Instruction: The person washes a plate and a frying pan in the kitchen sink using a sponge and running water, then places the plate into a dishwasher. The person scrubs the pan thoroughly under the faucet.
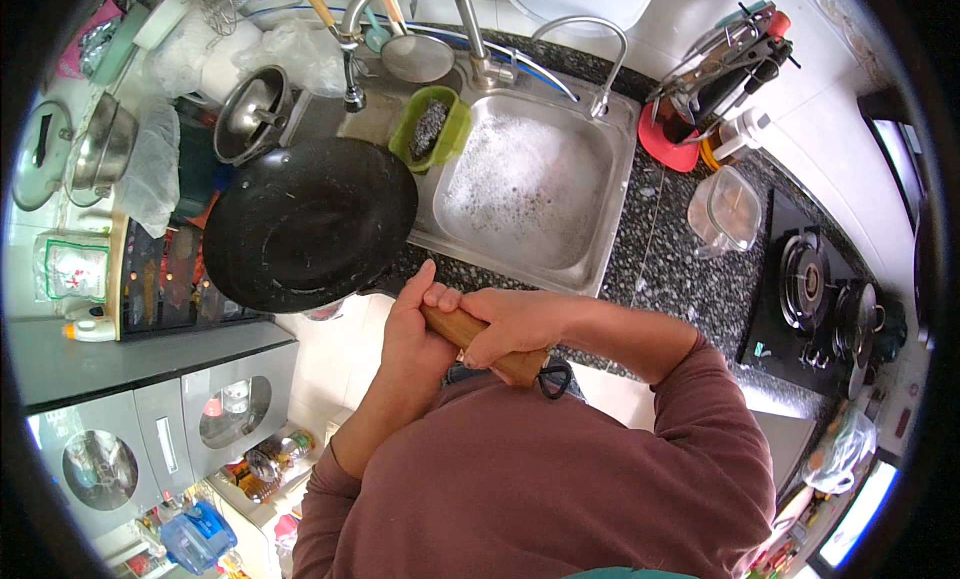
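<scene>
Both my hands are closed on the wooden handle (459, 330) of a large black wok (315, 222). My left hand (412, 327) wraps the handle nearer the pan, thumb up. My right hand (510, 324) grips it further back, near the end with a dark hanging loop (555, 381). The wok is held left of the steel sink (600, 271), its dark inside facing up. White suds and cloudy water (525, 189) lie in the basin. Just beyond the wok's rim, a green plastic container (453, 132) holds a dark, speckled scrubber (429, 131).
Over the sink's back stand a pull-down faucet (472, 35) and a thin curved tap (619, 53). A steel pot (262, 102) borders the wok's far side. To the right are a red utensil holder (666, 145), a clear container (726, 211) and a gas stove (806, 279).
</scene>
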Tool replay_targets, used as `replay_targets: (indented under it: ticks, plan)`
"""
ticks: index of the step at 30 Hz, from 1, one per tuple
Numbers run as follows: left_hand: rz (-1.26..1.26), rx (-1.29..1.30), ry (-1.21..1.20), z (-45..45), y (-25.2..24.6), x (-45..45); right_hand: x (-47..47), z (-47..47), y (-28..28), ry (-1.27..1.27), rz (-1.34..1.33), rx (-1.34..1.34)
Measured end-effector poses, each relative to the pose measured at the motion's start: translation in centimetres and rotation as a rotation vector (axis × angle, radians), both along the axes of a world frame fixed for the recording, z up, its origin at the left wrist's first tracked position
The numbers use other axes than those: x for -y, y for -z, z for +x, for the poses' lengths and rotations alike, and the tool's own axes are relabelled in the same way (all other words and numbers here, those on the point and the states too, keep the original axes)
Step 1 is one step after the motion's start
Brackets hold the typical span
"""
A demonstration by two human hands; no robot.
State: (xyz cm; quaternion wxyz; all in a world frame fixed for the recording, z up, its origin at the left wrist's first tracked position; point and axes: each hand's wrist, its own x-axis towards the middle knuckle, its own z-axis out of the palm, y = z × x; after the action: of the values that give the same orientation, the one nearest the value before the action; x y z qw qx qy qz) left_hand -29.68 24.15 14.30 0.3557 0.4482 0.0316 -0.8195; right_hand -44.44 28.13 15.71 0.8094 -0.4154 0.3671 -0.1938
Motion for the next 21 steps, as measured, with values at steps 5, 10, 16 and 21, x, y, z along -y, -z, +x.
replay_targets:
  ticks: [5,10,16,21]
  plan:
    - [-0.064,-0.179,0.082,3.6,-0.4,-0.1,-0.6,3.3,-1.7,0.037,-0.344,-0.191]
    - [-0.036,-0.213,0.210,8.1,-2.0,0.2,-2.1,9.6,-2.7,0.101,-0.344,-0.307]
    - [-0.099,0.005,0.364,14.3,-4.3,-0.5,-3.8,11.6,-2.7,-0.008,-0.197,0.066]
    - [-0.018,-0.243,0.408,19.7,-5.5,-1.0,-1.4,3.1,4.9,0.170,-0.131,-0.279]
